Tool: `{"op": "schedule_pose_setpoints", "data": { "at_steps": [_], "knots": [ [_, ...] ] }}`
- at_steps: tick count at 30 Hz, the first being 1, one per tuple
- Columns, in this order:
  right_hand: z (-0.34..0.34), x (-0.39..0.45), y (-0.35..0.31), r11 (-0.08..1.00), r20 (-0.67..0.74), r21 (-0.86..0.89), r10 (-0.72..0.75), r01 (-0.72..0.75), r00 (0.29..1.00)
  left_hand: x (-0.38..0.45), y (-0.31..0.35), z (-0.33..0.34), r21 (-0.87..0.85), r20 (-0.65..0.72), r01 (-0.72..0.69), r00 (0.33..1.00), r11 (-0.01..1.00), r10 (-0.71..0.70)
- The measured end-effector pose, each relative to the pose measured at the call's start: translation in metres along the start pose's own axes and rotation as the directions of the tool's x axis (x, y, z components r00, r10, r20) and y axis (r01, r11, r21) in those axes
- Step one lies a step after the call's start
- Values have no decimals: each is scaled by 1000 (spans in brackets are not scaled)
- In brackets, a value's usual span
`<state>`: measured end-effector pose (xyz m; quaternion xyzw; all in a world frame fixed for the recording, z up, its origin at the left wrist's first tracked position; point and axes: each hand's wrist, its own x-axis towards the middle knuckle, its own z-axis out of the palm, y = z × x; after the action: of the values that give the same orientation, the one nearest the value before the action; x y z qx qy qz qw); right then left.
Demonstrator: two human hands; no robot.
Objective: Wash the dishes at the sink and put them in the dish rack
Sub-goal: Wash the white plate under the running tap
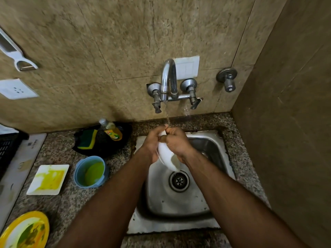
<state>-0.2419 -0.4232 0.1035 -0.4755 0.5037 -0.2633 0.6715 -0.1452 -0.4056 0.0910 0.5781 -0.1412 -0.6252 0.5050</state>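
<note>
Head view: my left hand (152, 142) and right hand (176, 141) both grasp a white dish (167, 159), held over the sink (213, 149) beneath the tap (167, 77). My fingers cover its upper rim, so its shape is unclear.

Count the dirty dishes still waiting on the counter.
3: a white square plate left of the sink, a blue bowl beside it, and a yellow plate at bottom left, cut by the frame. Others may lie out of view.

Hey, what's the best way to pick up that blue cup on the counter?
Grip the blue cup by its rim and outer wall, coming from above and the sink side. It stands upright and open, yellow-green residue inside; the square plate lies close on its other side.
</note>
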Motion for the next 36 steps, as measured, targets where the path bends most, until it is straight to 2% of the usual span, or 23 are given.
{"op": "schedule_pose_setpoints", "data": {
  "at_steps": [7,12,15,22,26,29,32,34,36],
  "knots": [
    [-18,2,-8,994,-9,-57,-89,88,996,-4,9,5,-47,115,36,993,998,-31],
    [-34,-4,-8,985,-4,-79,-155,154,988,-6,7,11,56,168,13,986,998,-22],
    [-40,-7,-8,965,26,-200,-165,167,986,-6,8,21,-5,110,-40,993,999,40],
    [-38,-1,-7,919,100,-336,-181,205,978,-7,20,39,50,-136,12,991,999,-5],
    [-36,-3,-3,836,174,-470,-226,283,958,-6,24,36,46,-198,76,978,996,-66],
    [-34,-12,1,636,247,-674,-285,376,926,-8,22,25,63,-131,121,985,991,-112],
    [-40,-26,17,497,380,-719,-304,485,874,-14,10,6,69,-81,133,989,989,-127],
    [-50,-32,26,486,446,-705,-264,517,855,-16,-3,-8,53,-99,121,988,991,-116],
    [-58,-31,30,543,450,-686,-205,484,869,-22,-14,-17,36,-110,86,991,996,-81]
  ]
}}
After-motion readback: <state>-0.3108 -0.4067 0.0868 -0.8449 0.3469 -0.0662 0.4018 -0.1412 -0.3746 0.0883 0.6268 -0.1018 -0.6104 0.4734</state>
